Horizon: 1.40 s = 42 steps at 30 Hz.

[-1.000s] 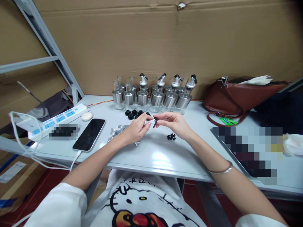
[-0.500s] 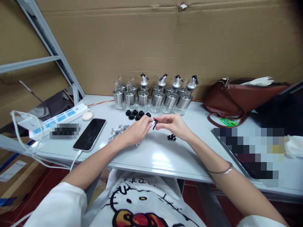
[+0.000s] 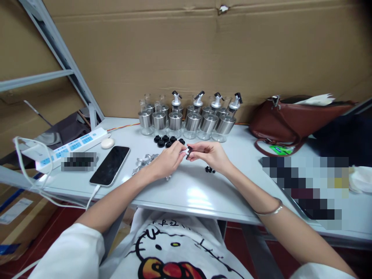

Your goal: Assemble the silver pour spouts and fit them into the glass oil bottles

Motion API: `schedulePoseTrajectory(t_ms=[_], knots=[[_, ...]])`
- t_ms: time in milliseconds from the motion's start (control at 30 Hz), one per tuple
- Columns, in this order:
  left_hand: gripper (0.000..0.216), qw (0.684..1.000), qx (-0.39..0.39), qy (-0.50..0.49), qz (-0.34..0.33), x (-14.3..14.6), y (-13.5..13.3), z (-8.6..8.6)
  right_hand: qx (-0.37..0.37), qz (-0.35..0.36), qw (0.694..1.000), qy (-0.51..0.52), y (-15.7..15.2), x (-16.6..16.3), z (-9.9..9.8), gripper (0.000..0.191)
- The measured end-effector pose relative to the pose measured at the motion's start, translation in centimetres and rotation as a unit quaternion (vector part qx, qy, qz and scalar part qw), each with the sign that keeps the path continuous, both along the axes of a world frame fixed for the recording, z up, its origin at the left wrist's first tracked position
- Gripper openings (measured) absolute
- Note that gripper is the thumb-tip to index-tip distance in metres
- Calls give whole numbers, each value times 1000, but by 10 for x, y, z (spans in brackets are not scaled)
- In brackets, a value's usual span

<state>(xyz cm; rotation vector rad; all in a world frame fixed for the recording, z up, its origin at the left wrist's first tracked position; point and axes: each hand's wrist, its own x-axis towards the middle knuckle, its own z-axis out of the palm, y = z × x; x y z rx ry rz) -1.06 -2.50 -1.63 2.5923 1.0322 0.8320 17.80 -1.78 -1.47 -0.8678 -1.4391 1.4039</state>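
My left hand and my right hand meet above the middle of the grey table. Both pinch one small silver pourer spout with a black lid between their fingertips. Several silver spouts lie under my left wrist. A cluster of black ring caps sits just beyond my hands. Small black plugs lie under my right wrist. At the back stand several glass-and-steel oil bottles, some fitted with spouts.
A black phone on a cable lies at the left, beside a white power strip and a small oval case. A brown leather bag rests at the right. Cardboard backs the table; a metal shelf frame stands left.
My right hand has closed in on my left, and the black lid piece now sits pressed against the silver spout. Both hands shifted slightly.
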Motion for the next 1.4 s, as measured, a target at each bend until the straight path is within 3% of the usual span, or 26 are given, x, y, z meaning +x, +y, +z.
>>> schedulePoseTrajectory(t_ms=[267, 500, 700, 1000, 1400], knots=[[20, 999, 32, -7, -5, 1, -2, 0, 27, -21, 999, -11, -3, -1, 2, 34], [22, 998, -26, -42, -26, -1, -4, 5, 52, -10, 997, -57, -5, 2, 7, 35], [35, 997, -3, -58, -47, -4, -1, 4, 137, 4, 983, -124, -6, 6, 13, 37], [13, 998, 23, -52, -31, -7, 1, 5, 164, 27, 975, -147, -4, 8, 8, 36], [31, 997, 21, -43, -57, -6, 2, 3, 214, -47, 961, -171, -5, 6, 14, 29]])
